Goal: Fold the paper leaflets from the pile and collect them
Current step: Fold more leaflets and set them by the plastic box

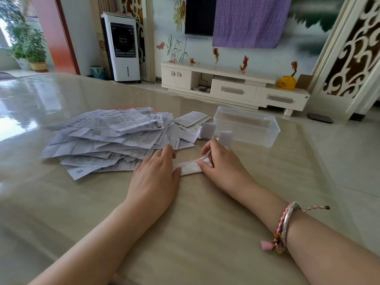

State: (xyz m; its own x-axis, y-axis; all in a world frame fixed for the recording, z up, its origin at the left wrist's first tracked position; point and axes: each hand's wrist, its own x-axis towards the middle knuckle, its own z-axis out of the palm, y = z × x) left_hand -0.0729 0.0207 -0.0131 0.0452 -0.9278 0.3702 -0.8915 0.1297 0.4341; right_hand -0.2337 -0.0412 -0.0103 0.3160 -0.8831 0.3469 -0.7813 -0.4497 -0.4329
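A loose pile of printed paper leaflets [111,138] lies on the table's left half. In front of it, a narrow folded white leaflet strip [190,167] lies flat between my hands. My left hand [157,173] rests palm down on the strip's left end, fingers straight. My right hand [218,161] pinches the strip's right end between thumb and fingers, lifting an edge. Two small folded leaflets [207,130] [225,138] stand just beyond my right hand. A clear plastic box [246,125] sits behind them; I see nothing inside it.
The beige glossy table [195,223] runs to an edge on the right. Beyond it stand a white TV cabinet [232,85], an air cooler [123,48] and potted plants [28,44]. A bracelet circles my right wrist.
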